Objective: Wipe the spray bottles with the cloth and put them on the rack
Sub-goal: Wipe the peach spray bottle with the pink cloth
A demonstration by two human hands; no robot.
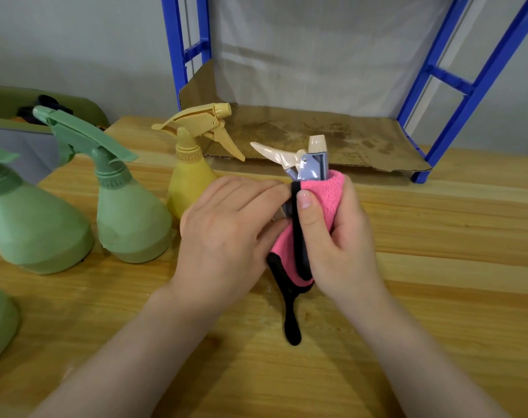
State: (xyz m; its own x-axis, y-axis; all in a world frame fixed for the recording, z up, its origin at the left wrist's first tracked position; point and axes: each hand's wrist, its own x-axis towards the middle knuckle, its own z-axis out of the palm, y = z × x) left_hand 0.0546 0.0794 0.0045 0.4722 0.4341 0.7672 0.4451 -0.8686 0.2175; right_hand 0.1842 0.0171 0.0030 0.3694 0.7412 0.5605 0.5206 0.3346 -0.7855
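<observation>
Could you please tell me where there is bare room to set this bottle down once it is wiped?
The cardboard-lined rack shelf behind both hands lies bare between the blue uprights. The table right of the right hand is open too. Left of the left hand it is crowded: a yellow bottle and green bottles.

Both hands [226,233] [338,236] wrap a pink cloth [329,194] round a grey spray bottle [312,164].

Cloth [329,197]: pink, black edging. Bottles: two green [130,218], one yellow [187,185]. Rack [467,86]: blue. Table [437,267]: light wood grain
</observation>
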